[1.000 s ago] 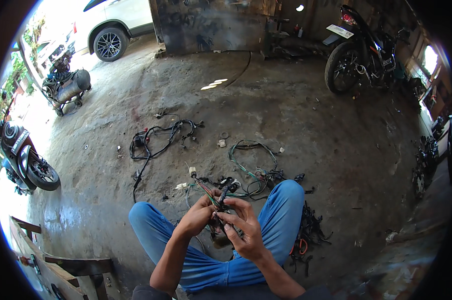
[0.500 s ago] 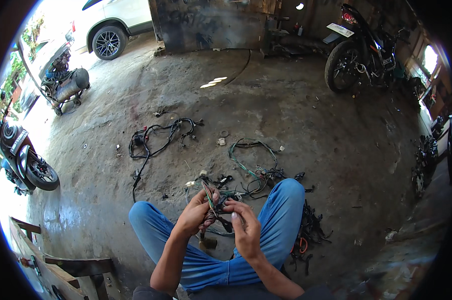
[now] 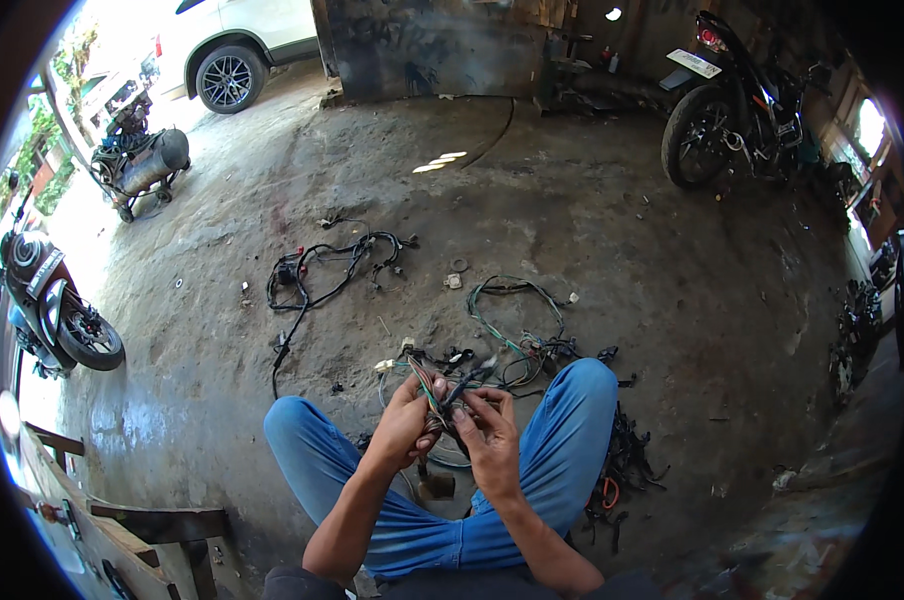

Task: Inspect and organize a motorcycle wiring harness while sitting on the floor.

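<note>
left hand (image 3: 399,425) has the wires (image 3: 428,388) pinched | right hand (image 3: 491,440) gripping that same bunch too | bike (image 3: 754,118) sitting near the far right corner of the floor (image 3: 622,240)

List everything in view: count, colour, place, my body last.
Wire bundle: one, multicoloured, lower centre
Wiring harness: one, black, floor, left of centre
Wire coil: one, mostly green, floor, centre
Dark scraps: several, black, floor, lower right
Loop: one, orange, beside scraps
Small pieces: several, mixed, across floor
Motorcycles: two clear, dark, far left and upper right
Tank machine: one, grey, upper left
Car: one clear, white, top left
Wooden frame: one, brown, lower left
Legs: two, blue jeans, bottom centre
Left hand: one, bare, on the bundle
Right hand: one, bare, likewise
</note>
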